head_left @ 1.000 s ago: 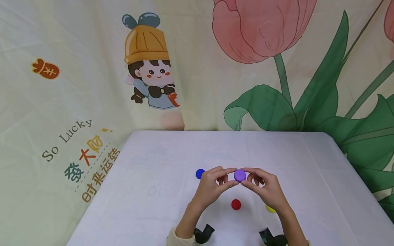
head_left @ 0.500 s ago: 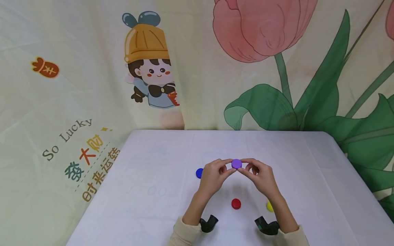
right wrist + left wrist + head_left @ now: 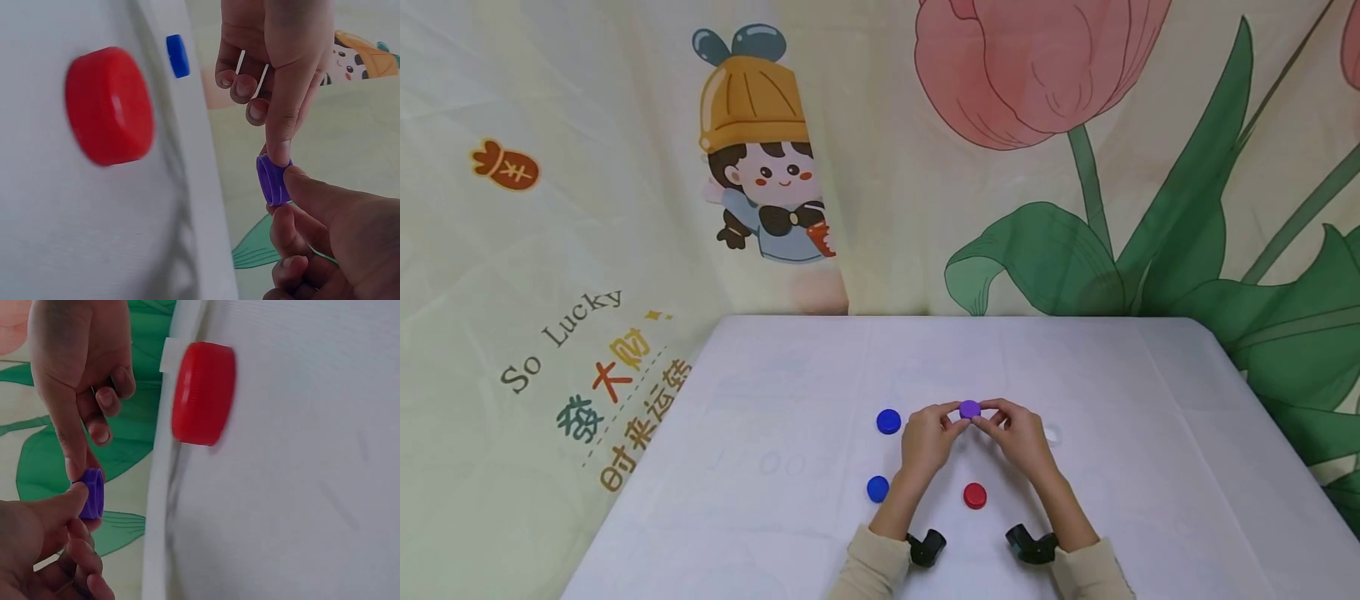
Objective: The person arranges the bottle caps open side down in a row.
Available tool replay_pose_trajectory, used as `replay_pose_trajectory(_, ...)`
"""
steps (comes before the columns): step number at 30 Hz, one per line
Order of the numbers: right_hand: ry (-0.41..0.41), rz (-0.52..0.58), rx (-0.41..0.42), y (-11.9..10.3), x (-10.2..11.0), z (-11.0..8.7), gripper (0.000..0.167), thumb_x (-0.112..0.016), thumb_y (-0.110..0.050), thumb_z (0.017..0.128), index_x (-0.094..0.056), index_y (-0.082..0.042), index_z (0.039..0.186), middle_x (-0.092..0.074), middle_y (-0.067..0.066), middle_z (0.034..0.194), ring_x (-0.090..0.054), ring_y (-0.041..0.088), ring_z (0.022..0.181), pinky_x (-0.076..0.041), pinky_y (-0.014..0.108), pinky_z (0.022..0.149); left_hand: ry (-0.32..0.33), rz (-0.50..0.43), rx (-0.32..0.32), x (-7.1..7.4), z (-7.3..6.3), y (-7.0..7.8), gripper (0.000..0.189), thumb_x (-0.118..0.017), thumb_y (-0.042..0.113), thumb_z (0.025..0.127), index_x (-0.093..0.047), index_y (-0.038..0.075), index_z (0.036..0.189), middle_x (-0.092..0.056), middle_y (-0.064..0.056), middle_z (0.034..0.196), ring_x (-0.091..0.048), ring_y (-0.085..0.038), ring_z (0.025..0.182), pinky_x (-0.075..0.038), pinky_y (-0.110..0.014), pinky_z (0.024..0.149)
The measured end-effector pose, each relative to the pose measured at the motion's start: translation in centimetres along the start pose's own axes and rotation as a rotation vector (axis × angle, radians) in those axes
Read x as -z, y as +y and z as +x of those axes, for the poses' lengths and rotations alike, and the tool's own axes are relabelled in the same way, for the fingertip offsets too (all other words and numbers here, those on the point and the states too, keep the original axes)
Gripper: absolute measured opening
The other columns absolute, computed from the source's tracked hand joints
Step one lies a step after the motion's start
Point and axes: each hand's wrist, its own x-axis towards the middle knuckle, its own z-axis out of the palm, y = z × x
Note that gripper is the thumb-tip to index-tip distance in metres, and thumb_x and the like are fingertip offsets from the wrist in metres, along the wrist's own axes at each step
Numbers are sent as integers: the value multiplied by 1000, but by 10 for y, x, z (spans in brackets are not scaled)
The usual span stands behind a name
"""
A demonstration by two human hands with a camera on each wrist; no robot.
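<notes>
Above the white table, a purple bottle cap point(image 3: 970, 409) is pinched from both sides, its hollow underside facing down. My left hand point(image 3: 927, 439) holds one side of it between thumb and fingertip. On the other side, my right hand point(image 3: 1017, 436) pinches it the same way. Both wrist views show the thumbs right at the rim of the purple cap point(image 3: 94, 494), with the other fingers curled in. A red bottle cap point(image 3: 975, 496) lies on the table between the forearms, nearer the body.
Two blue caps point(image 3: 888, 422) lie left of the left hand and forearm. A pale, see-through cap point(image 3: 1052, 434) sits just right of the right hand. Black wrist devices point(image 3: 927, 547) jut inward from both sleeves. A printed cloth point(image 3: 880, 167) hangs behind the table point(image 3: 775, 367).
Both hands have moved the purple cap away from the body, then slightly back and left. The forearms drew closer together, uncovering a second blue cap and the pale cap and hiding the yellow one.
</notes>
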Motion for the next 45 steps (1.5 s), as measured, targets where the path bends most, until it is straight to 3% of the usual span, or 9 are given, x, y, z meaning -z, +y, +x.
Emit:
replay_pose_trajectory(11,-83,-15,-61,18,-17,3,28,-73,-23,80,-68,-9,103,-52,-1,66,-45,15,61,-36,24,52,-37,64,77,-15,-2,-14,28,-74,24,78,-72,13,104,-45,7,55,-38,-5,49,-29,-20,43)
replay_pose_trajectory(16,-80,-36,-80,20,-20,4,28,-73,-24,80,-68,-10,103,-50,0,64,-44,15,60,-35,24,51,-79,91,103,-18,0,-18,30,-73,26,79,-71,13,106,-43,7,54,-37,-5,49,-28,-20,44)
replay_pose_trajectory(23,-79,-67,-78,19,-19,5,29,-73,-21,80,-67,-7,105,-50,0,63,-43,15,59,-35,25,52,-76,163,89,-23,3,-21,31,-74,29,78,-71,16,107,-43,7,54,-38,-7,50,-30,-22,45)
replay_pose_trajectory(32,-72,-81,-51,16,-15,7,34,-77,-18,76,-66,-6,106,-49,0,62,-43,14,58,-35,26,53,-99,162,125,-20,6,-19,37,-78,27,74,-70,14,109,-43,7,53,-40,-6,49,-31,-21,45)
replay_pose_trajectory(39,-23,-86,-37,3,11,9,35,-77,-18,76,-66,-6,106,-52,2,67,-44,16,58,-35,25,48,-53,198,84,-8,13,2,46,-78,12,72,-65,14,116,-45,5,63,-44,-9,56,-37,-24,50)
replay_pose_trajectory(43,21,-93,-72,4,34,9,35,-75,-23,78,-66,-8,109,-55,4,72,-44,19,62,-37,26,48,-94,139,45,-3,19,25,49,-78,15,73,-63,15,119,-47,5,64,-44,-7,56,-36,-22,49)
replay_pose_trajectory(45,69,-110,-66,24,40,13,35,-73,-30,80,-66,-12,109,-55,4,74,-44,19,63,-39,26,46,-127,112,26,-4,22,36,48,-78,18,74,-63,15,119,-47,6,63,-43,-7,55,-35,-21,48)
